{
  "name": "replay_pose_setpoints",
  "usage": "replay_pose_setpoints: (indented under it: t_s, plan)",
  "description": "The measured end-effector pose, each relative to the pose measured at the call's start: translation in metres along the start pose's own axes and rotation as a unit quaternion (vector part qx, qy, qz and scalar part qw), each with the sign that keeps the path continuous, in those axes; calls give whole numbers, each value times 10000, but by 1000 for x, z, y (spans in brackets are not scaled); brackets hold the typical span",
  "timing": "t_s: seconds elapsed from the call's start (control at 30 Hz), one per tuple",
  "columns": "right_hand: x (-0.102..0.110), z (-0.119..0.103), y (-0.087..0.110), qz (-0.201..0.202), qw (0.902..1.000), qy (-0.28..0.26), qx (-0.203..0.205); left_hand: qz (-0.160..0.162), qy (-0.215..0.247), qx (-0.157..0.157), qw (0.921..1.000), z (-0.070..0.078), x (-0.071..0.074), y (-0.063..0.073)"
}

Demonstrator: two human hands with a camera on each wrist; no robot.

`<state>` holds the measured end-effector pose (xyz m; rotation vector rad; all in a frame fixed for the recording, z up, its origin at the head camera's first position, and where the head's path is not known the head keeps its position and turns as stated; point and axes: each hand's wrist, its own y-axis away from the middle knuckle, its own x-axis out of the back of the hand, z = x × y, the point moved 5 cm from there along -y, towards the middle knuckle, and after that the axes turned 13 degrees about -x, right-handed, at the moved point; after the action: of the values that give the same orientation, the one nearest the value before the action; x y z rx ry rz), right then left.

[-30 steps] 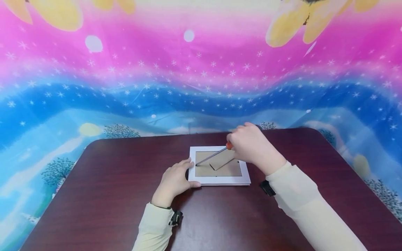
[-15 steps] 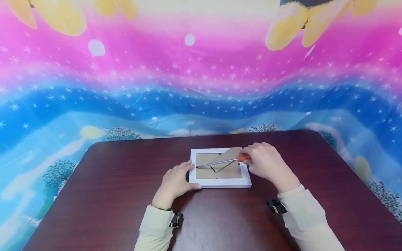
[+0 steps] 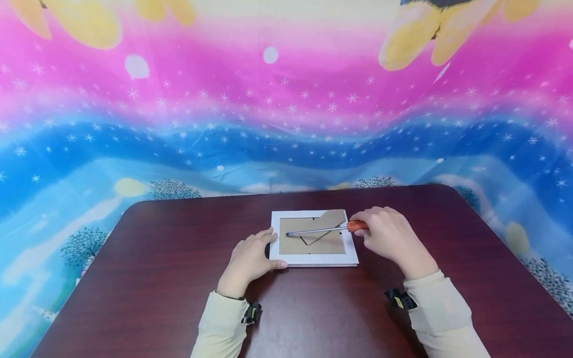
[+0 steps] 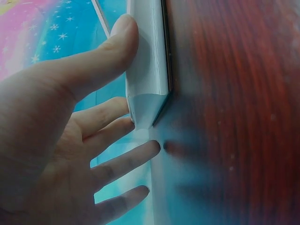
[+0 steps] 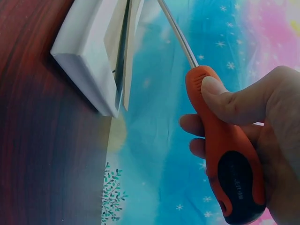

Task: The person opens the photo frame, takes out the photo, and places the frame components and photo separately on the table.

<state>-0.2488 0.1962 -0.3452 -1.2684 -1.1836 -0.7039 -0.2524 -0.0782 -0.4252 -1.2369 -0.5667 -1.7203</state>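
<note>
A white picture frame (image 3: 320,259) lies face down on the table, its tan backing board (image 3: 292,245) and partly raised stand leg (image 3: 333,218) showing. Small dark tabs sit along the backing's edges. Straight, spread fingers of my left hand (image 3: 249,257) touch the frame's left side, while the thumb rests on its near edge at the corner. In my right hand (image 3: 388,237) is a screwdriver (image 5: 218,126) with an orange and black handle, gripped with the thumb along it. Its shaft slants low across the backing, with the tip just inside the left edge; whether it touches cannot be told.
The dark red-brown wooden table (image 3: 179,268) has rounded far corners. Behind it hangs a colourful cloth (image 3: 286,124) with snowflakes and trees. Black straps (image 3: 400,299) circle both wrists over pale sleeves.
My right hand has come lower and to the right, bringing the screwdriver nearly level. Its tip has drawn slightly rightward from the backing's left edge. The left hand and frame stay put.
</note>
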Motion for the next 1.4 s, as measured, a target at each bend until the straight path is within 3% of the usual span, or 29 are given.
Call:
replay_pose_setpoints:
  t_s: [0.53, 0.83, 1.13, 1.4]
  plan:
    - [7, 8, 5, 149, 9998, 17, -129, -49, -160, 56, 9998, 4, 0, 1]
    - [17, 20, 7, 67, 9989, -50, -460, -66, -427, 127, 9990, 6, 0, 0]
    - [26, 30, 6, 184, 9983, -93, -549, -189, -757, 356, 9963, 16, 3, -1]
    - [25, 31, 7, 95, 9981, -112, -604, -480, -1169, 604, 9901, 29, 2, 0]
